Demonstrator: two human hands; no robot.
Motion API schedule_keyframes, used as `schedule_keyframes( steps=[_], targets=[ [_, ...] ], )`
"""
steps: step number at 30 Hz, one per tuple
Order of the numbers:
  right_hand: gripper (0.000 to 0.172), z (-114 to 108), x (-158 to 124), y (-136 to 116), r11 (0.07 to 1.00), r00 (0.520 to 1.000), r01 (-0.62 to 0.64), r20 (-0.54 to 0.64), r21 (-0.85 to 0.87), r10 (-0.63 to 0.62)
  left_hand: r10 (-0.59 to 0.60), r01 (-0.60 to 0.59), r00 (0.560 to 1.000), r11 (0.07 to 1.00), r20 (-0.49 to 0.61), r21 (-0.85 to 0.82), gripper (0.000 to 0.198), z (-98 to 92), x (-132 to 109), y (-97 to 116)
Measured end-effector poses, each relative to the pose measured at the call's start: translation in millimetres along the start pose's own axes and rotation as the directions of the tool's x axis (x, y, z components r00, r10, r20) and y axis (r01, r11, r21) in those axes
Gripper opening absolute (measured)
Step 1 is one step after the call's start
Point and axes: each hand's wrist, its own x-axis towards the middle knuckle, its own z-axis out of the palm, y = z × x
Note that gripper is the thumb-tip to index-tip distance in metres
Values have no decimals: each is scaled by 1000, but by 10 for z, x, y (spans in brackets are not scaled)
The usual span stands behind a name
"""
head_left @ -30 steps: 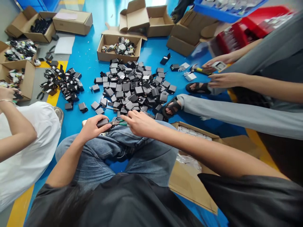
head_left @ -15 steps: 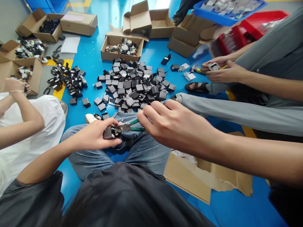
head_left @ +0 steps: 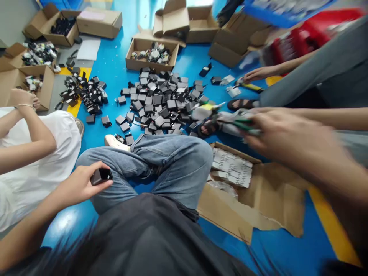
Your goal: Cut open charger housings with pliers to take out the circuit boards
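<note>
My left hand (head_left: pixel 79 184) rests beside my left knee, fingers closed round a small black charger shell (head_left: pixel 100 176) with its open side up. My right hand (head_left: pixel 277 134) is out to the right, blurred by motion, gripping green-handled pliers (head_left: pixel 244 126) whose jaws point left with a pale piece at the tip (head_left: pixel 202 112). A large heap of black charger shells (head_left: pixel 161 101) lies on the blue floor in front of my crossed legs. Below my right hand an open cardboard box (head_left: pixel 230 151) holds white parts.
A person in white sits at my left (head_left: pixel 34 153). Another person's arms and grey-trousered leg (head_left: pixel 287 76) reach in from the right. Cardboard boxes of parts (head_left: pixel 152 57) stand behind the heap, more at far left (head_left: pixel 31 73). A smaller black pile (head_left: pixel 84 94) lies left.
The pliers have left the shell: my right hand swung them out to the right over the cardboard box. My left hand dropped with the shell to beside my left knee.
</note>
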Motion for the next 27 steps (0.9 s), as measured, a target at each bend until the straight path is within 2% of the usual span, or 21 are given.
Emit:
schedule_keyframes(
  steps=[1,3,6,8,11,13,14,16,18,20,23,25,27],
  targets=[
    [47,85,57,-40,998,997,-22,70,-58,26,24,-23,999,999,35,-24,42,70,70,-9],
    [31,278,166,-226,1000,977,3,212,-6,-2,59,-57,998,996,23,-74,43,210,258,20],
    [24,580,351,-584,984,974,66,205,169,-100,70,-84,995,976,-74,-201,47,334,624,70],
    [26,740,498,-792,962,970,85,198,260,-139,43,-84,991,930,-124,-357,51,326,886,65],
    [28,884,711,-1019,932,956,62,245,358,-158,-45,-100,979,736,-196,-669,60,209,1244,45],
    [32,943,813,-1106,915,941,54,285,400,-180,-127,-108,965,608,-231,-787,65,112,1443,53],
    [35,973,846,-1129,909,931,62,303,412,-201,-168,-104,954,588,-247,-802,66,69,1532,61],
    [38,1044,873,-1141,907,915,77,332,414,-228,-188,-81,949,628,-252,-774,66,11,1699,75],
    [37,1123,849,-1123,917,911,64,353,395,-216,-127,-58,971,698,-203,-714,69,1,1850,79],
    [36,1190,783,-1096,929,911,36,369,369,-182,-75,-22,990,768,-123,-640,74,44,1981,80],
    [34,1234,652,-1043,939,901,46,391,342,-186,-71,30,996,852,-58,-522,67,171,2123,108],
    [33,1230,574,-995,950,908,59,380,306,-179,-36,3,998,878,-60,-478,59,250,2178,156],
    [40,1215,511,-934,974,932,36,345,225,-114,12,-42,998,883,-67,-467,52,293,2205,224]
  ],
)
